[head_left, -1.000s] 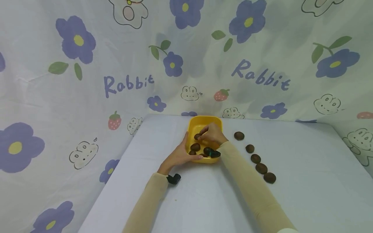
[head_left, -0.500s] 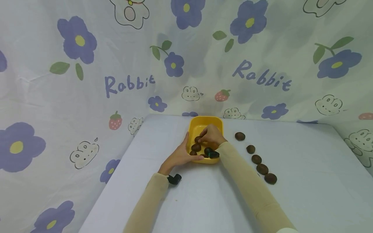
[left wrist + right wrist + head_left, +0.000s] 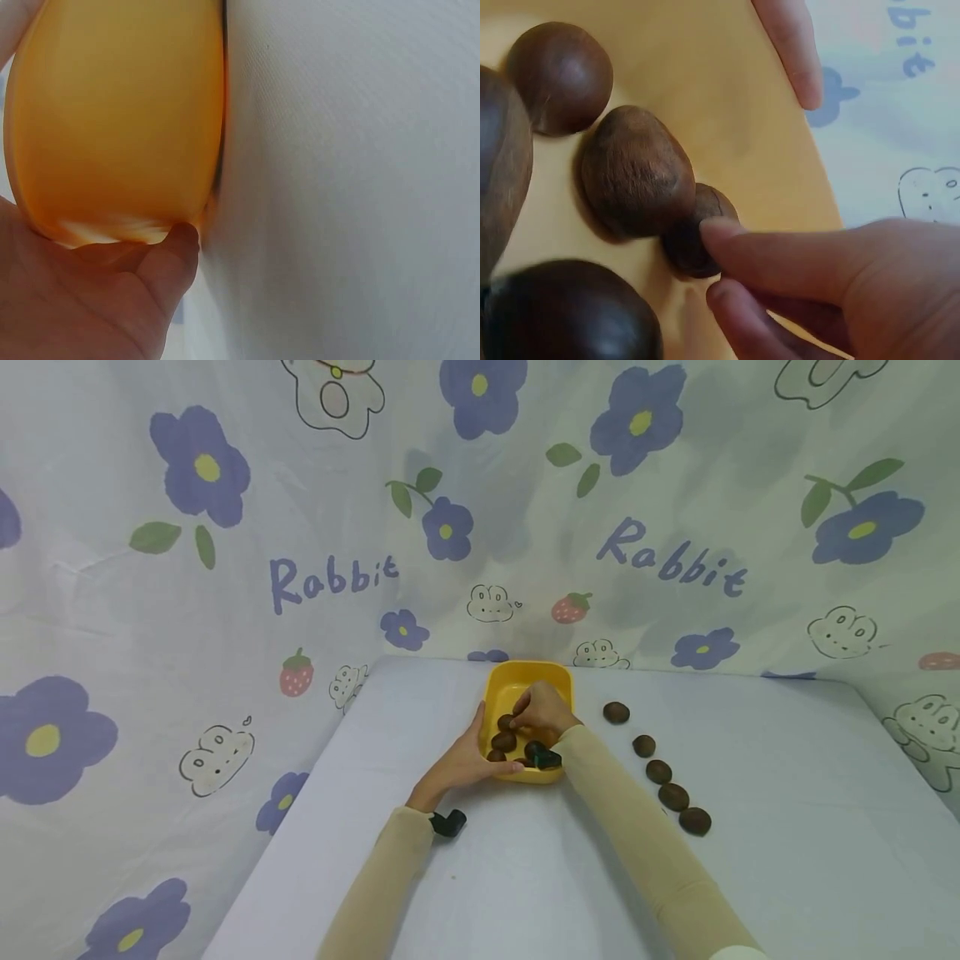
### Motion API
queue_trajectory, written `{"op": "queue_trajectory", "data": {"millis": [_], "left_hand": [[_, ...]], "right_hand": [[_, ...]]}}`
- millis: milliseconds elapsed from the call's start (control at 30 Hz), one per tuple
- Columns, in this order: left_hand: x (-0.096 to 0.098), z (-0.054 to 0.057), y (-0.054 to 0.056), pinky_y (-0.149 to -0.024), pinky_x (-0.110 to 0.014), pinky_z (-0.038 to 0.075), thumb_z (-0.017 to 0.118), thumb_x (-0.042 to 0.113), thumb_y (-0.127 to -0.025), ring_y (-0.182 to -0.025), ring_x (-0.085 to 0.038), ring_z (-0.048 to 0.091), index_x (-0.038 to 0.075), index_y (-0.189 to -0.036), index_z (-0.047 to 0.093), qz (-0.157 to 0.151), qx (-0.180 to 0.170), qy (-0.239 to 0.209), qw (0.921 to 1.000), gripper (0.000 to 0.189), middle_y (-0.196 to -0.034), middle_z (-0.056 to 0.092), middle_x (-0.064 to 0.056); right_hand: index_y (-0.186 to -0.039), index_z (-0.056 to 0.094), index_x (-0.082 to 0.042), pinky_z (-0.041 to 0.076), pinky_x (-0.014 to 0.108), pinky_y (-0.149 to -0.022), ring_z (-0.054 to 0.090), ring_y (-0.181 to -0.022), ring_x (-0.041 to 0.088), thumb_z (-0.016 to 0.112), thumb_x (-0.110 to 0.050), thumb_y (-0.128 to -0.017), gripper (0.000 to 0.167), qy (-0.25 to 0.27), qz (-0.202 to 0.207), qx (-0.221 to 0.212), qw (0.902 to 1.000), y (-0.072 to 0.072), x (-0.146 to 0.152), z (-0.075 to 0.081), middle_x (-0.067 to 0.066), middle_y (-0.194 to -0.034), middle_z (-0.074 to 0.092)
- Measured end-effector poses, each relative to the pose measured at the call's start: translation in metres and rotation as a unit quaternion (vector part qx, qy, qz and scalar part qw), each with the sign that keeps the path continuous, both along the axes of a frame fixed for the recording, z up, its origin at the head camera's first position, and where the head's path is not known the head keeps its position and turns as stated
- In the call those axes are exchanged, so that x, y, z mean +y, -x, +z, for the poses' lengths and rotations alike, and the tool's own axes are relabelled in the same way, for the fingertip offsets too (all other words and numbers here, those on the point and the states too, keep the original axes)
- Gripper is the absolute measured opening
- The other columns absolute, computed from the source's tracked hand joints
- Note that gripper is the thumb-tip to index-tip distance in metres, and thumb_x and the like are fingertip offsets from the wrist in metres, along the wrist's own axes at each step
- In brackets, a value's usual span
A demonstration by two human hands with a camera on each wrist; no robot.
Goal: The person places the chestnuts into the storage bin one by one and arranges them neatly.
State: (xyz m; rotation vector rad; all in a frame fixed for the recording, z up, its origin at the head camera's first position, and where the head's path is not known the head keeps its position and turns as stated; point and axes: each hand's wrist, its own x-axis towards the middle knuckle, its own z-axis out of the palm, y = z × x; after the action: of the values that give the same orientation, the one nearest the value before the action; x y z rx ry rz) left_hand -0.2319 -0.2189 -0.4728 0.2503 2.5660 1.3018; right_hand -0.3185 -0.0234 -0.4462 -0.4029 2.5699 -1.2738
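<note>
At near-left corner of yellow container: left hand grips the walls, its thumb and fingers spread wide around the corner.
Inside yellow container: right hand, almost closed, pinches a small chestnut, just beside a bigger chestnut.
On white counter, to the right: five loose chestnuts lie in slanting row.

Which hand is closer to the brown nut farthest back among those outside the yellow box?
The right. The right hand reaches into the yellow box, left of that nut; the left hand grips the box's near left corner, farther off.
</note>
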Motion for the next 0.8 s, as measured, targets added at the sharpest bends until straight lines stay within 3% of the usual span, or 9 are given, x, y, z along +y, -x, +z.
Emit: {"op": "queue_trajectory", "data": {"millis": [200,467,633,800], "left_hand": [[-0.001,-0.002,0.001,-0.129,-0.059,0.022,0.087,0.066,-0.071,-0.161,-0.031,0.022,0.031,-0.166,-0.012,0.002,0.006,0.004,1.0,0.141,-0.177,0.007,-0.005],[0.003,-0.001,0.002,-0.129,-0.06,0.022,0.088,0.059,-0.073,-0.161,-0.03,0.023,0.03,-0.167,-0.01,0.001,0.013,-0.007,0.9999,0.139,-0.176,0.01,-0.004],[0.002,-0.001,0.002,-0.13,-0.058,0.021,0.089,0.059,-0.072,-0.162,-0.029,0.02,0.029,-0.167,-0.01,0.003,0.014,-0.004,0.9999,0.14,-0.177,0.009,-0.005],[0.002,0.0,0.001,-0.13,-0.058,0.021,0.089,0.06,-0.072,-0.162,-0.03,0.019,0.031,-0.166,-0.011,0.004,0.008,0.001,1.0,0.14,-0.177,0.008,-0.005]], "right_hand": [[-0.108,0.078,-0.003,0.058,0.04,-0.098,0.066,-0.102,0.026,0.082,-0.019,-0.088,0.027,0.013,-0.005,-0.013,0.9998,-0.002,0.007,0.019,0.013,-0.111,0.077],[-0.125,0.072,-0.004,0.059,0.048,-0.101,0.071,-0.115,0.034,0.077,-0.027,-0.095,0.038,0.065,-0.04,0.069,0.9947,-0.017,0.06,0.062,0.017,-0.125,0.074],[-0.126,0.071,-0.003,0.058,0.052,-0.101,0.071,-0.113,0.037,0.076,-0.024,-0.095,0.038,0.096,-0.101,0.112,0.984,-0.028,0.107,0.059,0.02,-0.124,0.074],[-0.124,0.072,0.0,0.057,0.053,-0.101,0.07,-0.112,0.038,0.074,-0.021,-0.096,0.035,0.092,-0.151,0.156,0.9718,-0.038,0.139,0.049,0.023,-0.12,0.074]]}}
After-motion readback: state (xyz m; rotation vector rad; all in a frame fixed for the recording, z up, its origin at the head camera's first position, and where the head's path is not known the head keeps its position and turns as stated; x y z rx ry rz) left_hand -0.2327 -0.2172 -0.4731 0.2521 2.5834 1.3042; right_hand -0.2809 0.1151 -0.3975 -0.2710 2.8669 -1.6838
